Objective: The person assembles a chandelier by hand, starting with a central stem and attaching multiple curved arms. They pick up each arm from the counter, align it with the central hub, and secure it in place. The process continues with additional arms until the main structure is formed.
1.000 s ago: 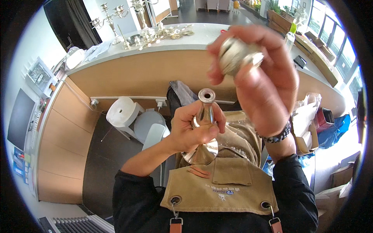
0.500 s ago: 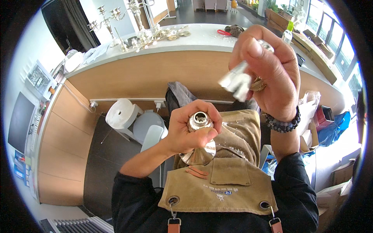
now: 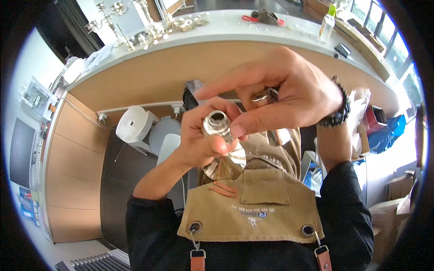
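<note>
Head view: one silver candlestick (image 3: 221,144) gripped in left hand (image 3: 199,140), fingers wrapped round stem, held up in front of chest over tan apron (image 3: 253,212). Long axis tilted, open socket end pointing up and a little left toward camera, flared round base pointing down and right, just above apron pocket. Right hand (image 3: 285,95) directly above and touching socket rim with thumb tip, index finger stretched out to left, remaining fingers curled shut on one small silver piece (image 3: 264,95) tucked in palm; exact shape of that piece too hidden to tell. One dark bead bracelet (image 3: 337,110) on right wrist. Two hands, both the wearer's own. Behind, curved white counter (image 3: 235,31) with one branched silver candelabra (image 3: 113,13) plus a cluster of further silver pieces beside it, too small to count. One white roll (image 3: 133,124) on floor below counter, well apart from hands.
</note>
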Available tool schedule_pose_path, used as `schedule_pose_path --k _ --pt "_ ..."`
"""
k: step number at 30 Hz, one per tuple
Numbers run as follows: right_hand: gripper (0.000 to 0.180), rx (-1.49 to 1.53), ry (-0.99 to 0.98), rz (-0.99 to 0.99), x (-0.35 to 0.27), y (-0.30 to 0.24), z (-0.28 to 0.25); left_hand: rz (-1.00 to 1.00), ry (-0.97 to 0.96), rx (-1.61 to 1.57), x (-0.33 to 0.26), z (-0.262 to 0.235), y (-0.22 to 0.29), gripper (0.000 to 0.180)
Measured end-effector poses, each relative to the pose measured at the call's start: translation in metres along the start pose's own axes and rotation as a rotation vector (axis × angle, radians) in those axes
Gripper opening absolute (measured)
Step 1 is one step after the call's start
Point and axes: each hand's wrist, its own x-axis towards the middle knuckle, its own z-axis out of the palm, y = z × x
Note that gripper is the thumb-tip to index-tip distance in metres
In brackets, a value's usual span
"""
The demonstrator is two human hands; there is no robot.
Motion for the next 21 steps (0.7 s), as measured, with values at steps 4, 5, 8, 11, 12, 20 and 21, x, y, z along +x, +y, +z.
schedule_pose_path --k 4,5,8,11,12,20,21 --pt "0.043 -0.11 -0.224 -0.056 0.004 0.007 -0.004 0.079 0.071 0.16 -0.001 0.0 -0.011 0.093" --pt "0.042 -0.117 -0.234 -0.024 0.005 0.007 -0.003 0.062 0.051 0.153 0.0 -0.001 -0.01 0.095" --pt "0.037 -0.122 -0.213 -0.015 0.006 0.007 0.0 0.056 0.07 0.168 0.0 0.002 -0.01 0.102" --pt "0.032 -0.031 -0.135 -0.011 0.005 0.008 0.004 -0.014 0.015 0.231 0.002 0.002 -0.004 0.105" --pt "0.031 0.103 -0.108 0.084 0.004 0.008 0.006 -0.046 -0.001 0.295 0.002 0.001 -0.002 0.107" --pt "0.04 -0.084 -0.162 -0.012 -0.002 0.012 0.005 0.012 0.086 0.256 -0.001 0.006 -0.003 0.095" --pt "0.043 -0.092 -0.16 -0.042 -0.003 0.012 0.005 0.032 0.099 0.299 0.001 0.006 -0.002 0.094"
